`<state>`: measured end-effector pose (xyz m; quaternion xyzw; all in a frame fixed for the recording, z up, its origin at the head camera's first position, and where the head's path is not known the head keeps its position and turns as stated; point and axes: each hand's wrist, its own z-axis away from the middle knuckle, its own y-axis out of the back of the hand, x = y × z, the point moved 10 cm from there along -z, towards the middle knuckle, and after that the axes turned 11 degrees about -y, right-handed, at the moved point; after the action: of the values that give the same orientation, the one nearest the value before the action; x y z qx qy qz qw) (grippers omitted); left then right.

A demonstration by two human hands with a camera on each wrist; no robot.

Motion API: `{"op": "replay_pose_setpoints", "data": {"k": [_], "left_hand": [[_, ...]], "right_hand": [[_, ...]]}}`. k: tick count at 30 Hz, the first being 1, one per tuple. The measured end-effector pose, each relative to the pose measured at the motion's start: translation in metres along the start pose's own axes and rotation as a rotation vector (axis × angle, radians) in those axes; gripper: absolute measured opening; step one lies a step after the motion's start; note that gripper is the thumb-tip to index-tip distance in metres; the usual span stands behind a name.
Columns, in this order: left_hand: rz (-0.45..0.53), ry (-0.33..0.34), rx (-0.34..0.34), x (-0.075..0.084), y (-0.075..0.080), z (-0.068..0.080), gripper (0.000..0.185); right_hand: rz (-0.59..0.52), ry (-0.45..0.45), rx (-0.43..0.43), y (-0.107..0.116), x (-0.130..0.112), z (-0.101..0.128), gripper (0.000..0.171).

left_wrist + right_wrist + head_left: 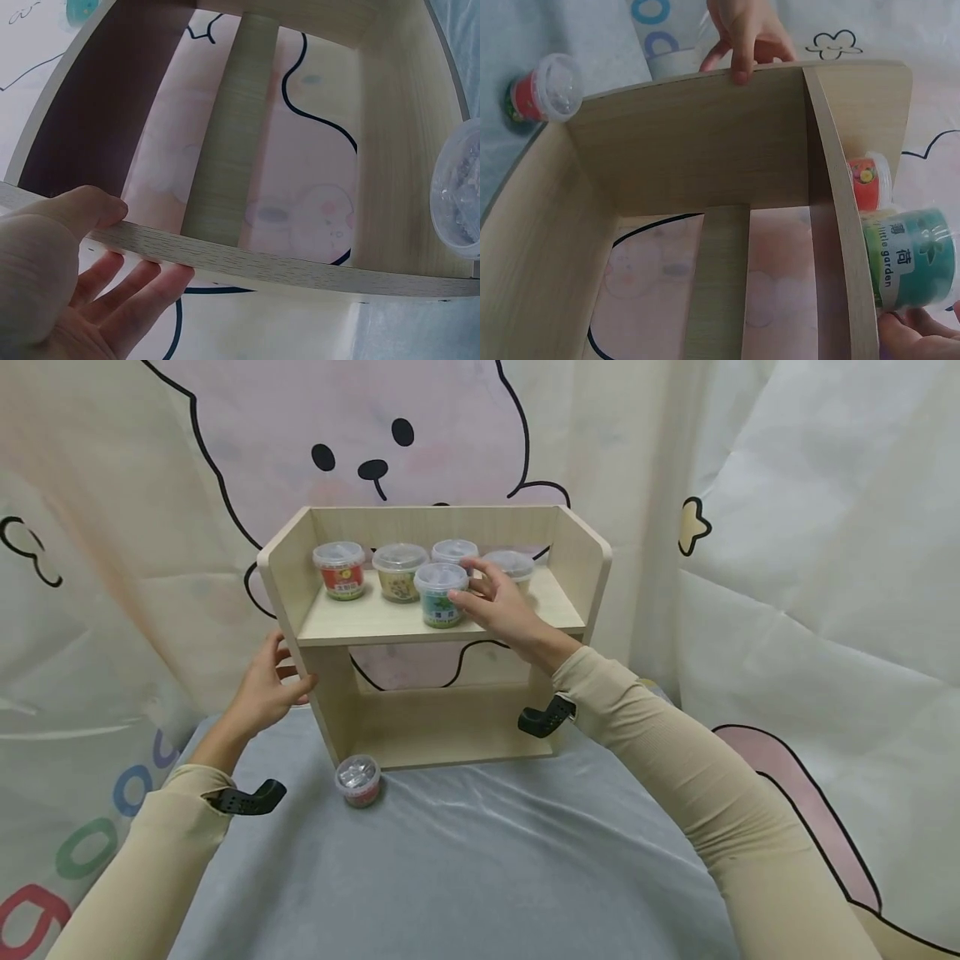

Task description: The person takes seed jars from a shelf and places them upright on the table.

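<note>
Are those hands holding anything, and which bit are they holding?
The left hand grips the wooden shelf by its left panel's front edge. The right hand touches the teal cup on its right side; whether it grips can't be told.

Creased pale sheeting (pixel 825 543) — cartoon bear (pixel 450 452), yellow star (pixel 690 529), grey-blue cloth (pixel 465 877)

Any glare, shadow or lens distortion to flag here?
Head: glints on the foreground tub, soft shadow beside it; left wrist: underside of upper board looks dark, side edge of shelf unit bows; right wrist: dim, yet "little garden" on the green tub reads clearly.
</note>
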<state>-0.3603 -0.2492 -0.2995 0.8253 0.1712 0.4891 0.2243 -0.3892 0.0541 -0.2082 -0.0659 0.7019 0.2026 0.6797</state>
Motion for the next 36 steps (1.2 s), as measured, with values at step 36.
{"op": "replay_pose_setpoints", "data": {"k": [36], "left_hand": [[-0.012,-0.013,-0.011,0.004,-0.001,0.002,0.085]], "right_hand": [[0.082,0.022,-0.08,-0.013,-0.006,0.003,0.063]]}}
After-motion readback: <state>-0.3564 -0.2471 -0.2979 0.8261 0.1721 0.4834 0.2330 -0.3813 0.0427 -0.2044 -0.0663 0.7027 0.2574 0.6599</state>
